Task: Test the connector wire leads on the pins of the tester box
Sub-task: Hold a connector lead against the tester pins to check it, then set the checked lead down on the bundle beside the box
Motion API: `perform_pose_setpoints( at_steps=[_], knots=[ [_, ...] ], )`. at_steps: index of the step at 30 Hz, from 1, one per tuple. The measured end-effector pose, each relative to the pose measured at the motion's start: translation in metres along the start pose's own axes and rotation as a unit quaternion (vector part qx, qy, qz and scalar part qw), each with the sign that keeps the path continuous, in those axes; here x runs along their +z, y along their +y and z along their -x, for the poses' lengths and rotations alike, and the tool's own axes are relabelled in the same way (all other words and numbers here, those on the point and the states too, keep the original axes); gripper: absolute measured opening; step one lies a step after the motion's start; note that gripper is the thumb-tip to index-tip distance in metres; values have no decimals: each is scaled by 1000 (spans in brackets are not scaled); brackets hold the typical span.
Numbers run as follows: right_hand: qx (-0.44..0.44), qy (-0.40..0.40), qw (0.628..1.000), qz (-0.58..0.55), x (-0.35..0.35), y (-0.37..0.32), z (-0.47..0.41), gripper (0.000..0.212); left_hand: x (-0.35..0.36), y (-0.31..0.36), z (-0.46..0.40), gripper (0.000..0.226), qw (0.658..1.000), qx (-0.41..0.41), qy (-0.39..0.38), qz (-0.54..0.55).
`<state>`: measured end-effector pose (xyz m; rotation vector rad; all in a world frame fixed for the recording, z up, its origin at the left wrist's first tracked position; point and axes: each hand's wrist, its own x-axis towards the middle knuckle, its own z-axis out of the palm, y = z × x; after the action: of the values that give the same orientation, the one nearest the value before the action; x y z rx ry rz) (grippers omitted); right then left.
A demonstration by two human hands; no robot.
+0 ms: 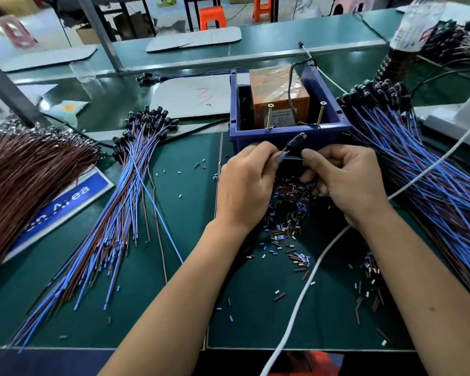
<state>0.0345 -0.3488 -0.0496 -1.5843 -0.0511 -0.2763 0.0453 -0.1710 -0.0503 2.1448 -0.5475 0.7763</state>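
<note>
Both hands meet just in front of the tester box (pixel 288 132), a blue plastic bin standing near the middle of the desk (pixel 158 308) toward its far edge. The left hand (pixel 244 185) has its fingers curled around the thin wires of one connector lead (pixel 293 143), and the right hand (pixel 342 180) pinches the blue wire of the same lead between thumb and forefinger. The lead's black plug end points up and away, close to the box's near wall but not clearly touching it. Two screws (pixel 269 115) stand upright as pins on the box's near rim, with an orange block (pixel 277 90) inside behind them. A fan of blue and brown leads (pixel 120 202) lies toward the desk's left side; a thicker pile (pixel 418 164) lies along the right edge. Cut bits of insulation (pixel 288 229) are scattered under the hands. A white cable (pixel 310 280) runs from the near edge toward the right.
</note>
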Motion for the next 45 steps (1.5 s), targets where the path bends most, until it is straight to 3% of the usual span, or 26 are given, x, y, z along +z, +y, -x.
perform_pose_setpoints(
  at_steps=[5,19,25,32,36,39,45],
  knots=[
    [8,-4,1000,1,1,-2,0,27,-1,-5,-1,7,1000,10,-10,25],
    [26,9,999,-39,0,1,1,28,4,-5,-3,22,993,-43,-70,84],
    [54,103,991,-72,-14,-1,-9,30,0,-10,-1,22,983,-108,-54,135],
    [23,46,999,-3,-2,0,-2,25,2,-4,0,23,982,-118,-52,141],
    [49,7,996,-68,6,-3,3,31,4,-1,0,24,981,-116,-23,155],
    [29,-34,995,-91,16,-6,10,15,7,5,-1,25,979,-113,-5,171],
    [-8,-6,990,-142,19,-10,14,15,7,15,3,21,973,-101,-10,208]
  ],
)
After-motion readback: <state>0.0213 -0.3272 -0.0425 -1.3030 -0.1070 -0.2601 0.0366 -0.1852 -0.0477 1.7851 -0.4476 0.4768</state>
